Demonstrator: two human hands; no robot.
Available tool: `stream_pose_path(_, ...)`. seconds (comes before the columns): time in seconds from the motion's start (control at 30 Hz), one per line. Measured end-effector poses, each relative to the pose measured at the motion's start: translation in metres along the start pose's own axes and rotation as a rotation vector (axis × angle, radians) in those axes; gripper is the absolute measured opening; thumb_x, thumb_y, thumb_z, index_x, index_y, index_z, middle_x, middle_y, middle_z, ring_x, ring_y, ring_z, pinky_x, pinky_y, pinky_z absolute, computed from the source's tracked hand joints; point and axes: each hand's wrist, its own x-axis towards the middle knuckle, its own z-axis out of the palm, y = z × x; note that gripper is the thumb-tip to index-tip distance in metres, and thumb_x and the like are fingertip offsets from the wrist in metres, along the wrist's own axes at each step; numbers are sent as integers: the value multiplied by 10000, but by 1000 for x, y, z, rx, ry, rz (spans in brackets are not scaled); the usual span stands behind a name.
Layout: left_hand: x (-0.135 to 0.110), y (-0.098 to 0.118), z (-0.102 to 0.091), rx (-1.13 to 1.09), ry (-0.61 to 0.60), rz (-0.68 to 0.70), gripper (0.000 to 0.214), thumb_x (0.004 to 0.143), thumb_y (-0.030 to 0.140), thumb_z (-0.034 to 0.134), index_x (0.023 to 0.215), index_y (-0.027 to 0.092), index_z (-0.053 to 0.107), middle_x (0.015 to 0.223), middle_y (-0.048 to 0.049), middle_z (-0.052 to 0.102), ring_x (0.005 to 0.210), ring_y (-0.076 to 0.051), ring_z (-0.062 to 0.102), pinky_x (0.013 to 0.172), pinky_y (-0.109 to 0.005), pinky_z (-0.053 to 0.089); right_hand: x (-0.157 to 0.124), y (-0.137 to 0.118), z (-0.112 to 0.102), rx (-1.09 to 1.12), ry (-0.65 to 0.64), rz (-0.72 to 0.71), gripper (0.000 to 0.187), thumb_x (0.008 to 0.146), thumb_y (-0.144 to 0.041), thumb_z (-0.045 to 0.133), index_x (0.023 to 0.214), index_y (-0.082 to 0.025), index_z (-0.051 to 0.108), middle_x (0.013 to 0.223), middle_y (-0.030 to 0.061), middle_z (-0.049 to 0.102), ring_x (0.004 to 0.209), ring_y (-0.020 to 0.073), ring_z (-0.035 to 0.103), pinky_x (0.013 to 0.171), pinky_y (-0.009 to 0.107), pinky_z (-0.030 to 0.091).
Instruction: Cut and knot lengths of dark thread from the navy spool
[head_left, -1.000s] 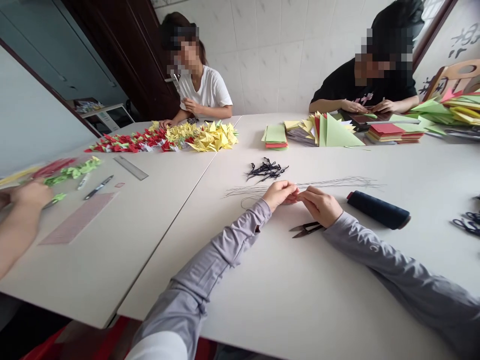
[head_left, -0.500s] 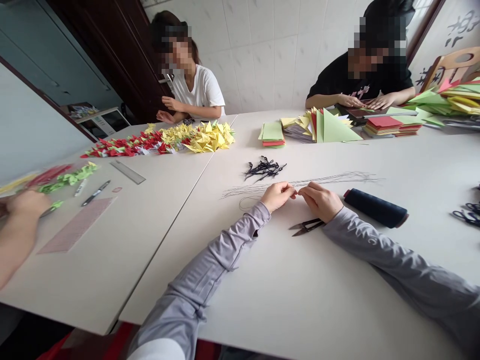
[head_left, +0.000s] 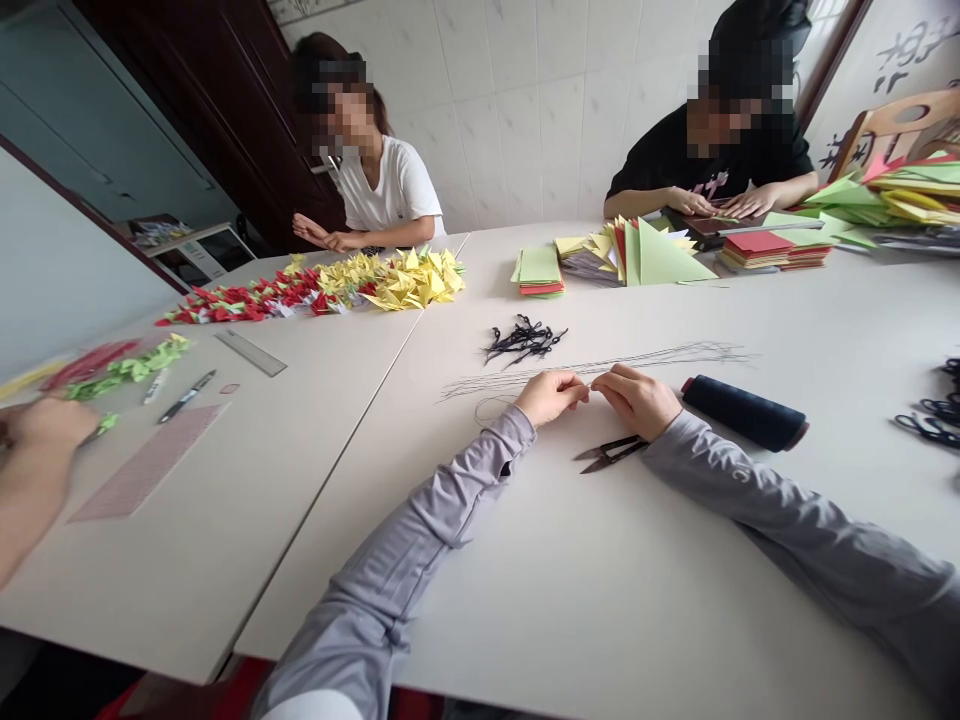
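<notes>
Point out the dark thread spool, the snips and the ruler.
Dark thread spool (head_left: pixel 745 412), head view: middle of the wound thread.
Snips (head_left: pixel 604 461), head view: lower blade.
Ruler (head_left: pixel 251 353), head view: its middle.

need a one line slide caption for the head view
Left hand and right hand close together near loose threads, scissors and a dark spool on a table.

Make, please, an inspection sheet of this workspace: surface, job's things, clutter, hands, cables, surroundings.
Surface: pale table, a seam running across it.
Job's things: long threads laid out; dark spool on its side; snips partly hidden by the right hand; black loops heaped.
Clutter: folded papers, paper stack, ruler, pen.
Hands: left hand and right hand pinched, fingertips close; anything held is too fine to tell.
Cables: nothing seen.
Surroundings: two people opposite; another person's hand at left; tiled wall.
</notes>
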Motion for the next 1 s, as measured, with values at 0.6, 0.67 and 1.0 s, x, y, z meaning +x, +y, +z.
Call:
stream_pose_path(0.6,-9,-7,-19,92,-35,-67,210,767,323,533,698,138,603,559,28,512,521,-68,440,552,-199,348,-12,31,-4,-80,64,156,321,869,-311,426,871,-210,731,862,54,660,675,143,599,556,243,422)
stream_pose_path(0.67,-10,-6,-19,115,-35,-74,196,765,305,530,687,138,597,562,28,515,524,-66,443,553,-197,350,-15,31,-5,-108,66,143,316,862,-295,425,882,-206,728,897,58,664,676,144,605,532,242,421)
stream_pose_path(1.0,-8,-4,-21,129,-65,-58,194,758,291,525,661,136,588,575,25,533,530,-66,450,575,-200,365,-38,2,-24,32,55,-313,263,865,-355,501,1028,-213,650,999,93,618,799,174,571,722,309,468)
